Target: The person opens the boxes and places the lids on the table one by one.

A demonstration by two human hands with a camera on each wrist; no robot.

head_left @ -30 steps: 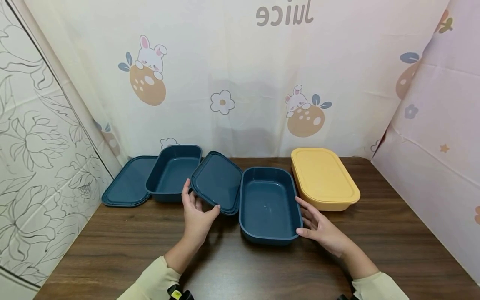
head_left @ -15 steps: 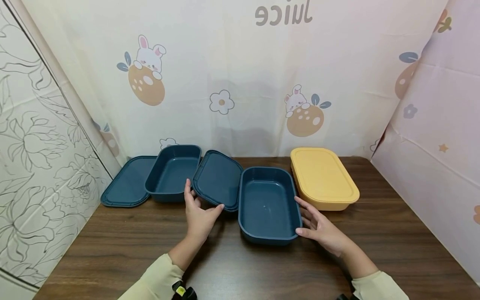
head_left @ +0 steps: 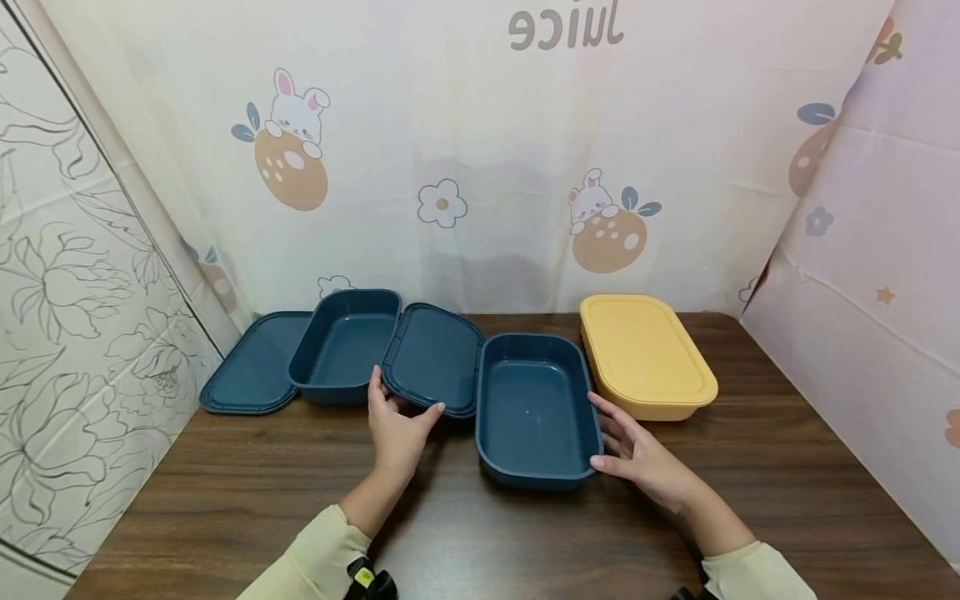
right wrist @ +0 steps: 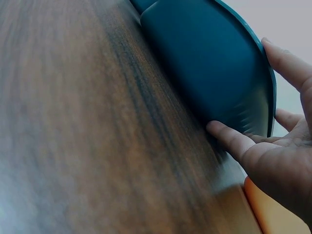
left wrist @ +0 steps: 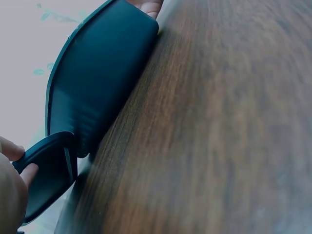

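- One lid (head_left: 435, 357) left of the near box (head_left: 536, 417): left hand (head_left: 397, 435) pinches its near edge.
- Right hand (head_left: 647, 462): fingers (head_left: 613, 409) spread against the near box's right side.
- Both likely light, stiff, slick; best held by edges.

The word "Juice" (head_left: 566, 27) stands mirrored, in grey, on the pale hanging cloth (head_left: 510, 117); a yellow wrist label (head_left: 364, 577) is illegible.

The table (left wrist: 219, 122) blurs in 2 wrist views, whose edges cut off the left hand (left wrist: 12, 195) and yellow box (right wrist: 275, 207).
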